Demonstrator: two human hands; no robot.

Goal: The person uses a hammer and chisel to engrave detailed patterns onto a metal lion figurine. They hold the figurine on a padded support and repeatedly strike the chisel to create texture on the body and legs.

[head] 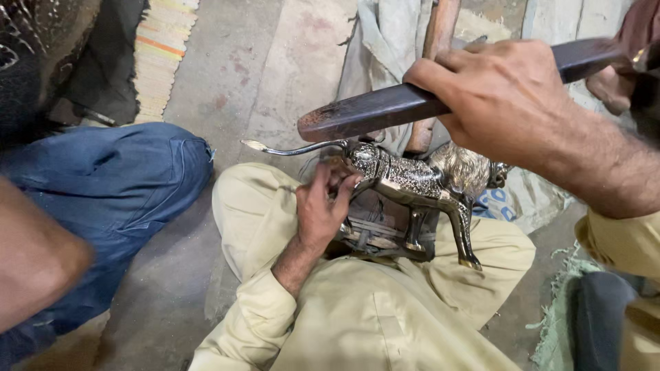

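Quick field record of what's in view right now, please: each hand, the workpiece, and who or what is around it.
Left hand: gripping the rear of the metal animal figurine, near its tail
Right hand: closed around a dark flat tool, held above the figurine
Figurine: shiny, engraved, four-legged, thin tail pointing left, resting on the lap
Clothing: beige garment
Beside: another person's knee in blue trousers, on the left
Floor: bare concrete, grey cloth behind

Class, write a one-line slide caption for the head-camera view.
Left hand steadies an ornate metal animal figurine on the lap while the right hand holds a dark wooden bar above it.
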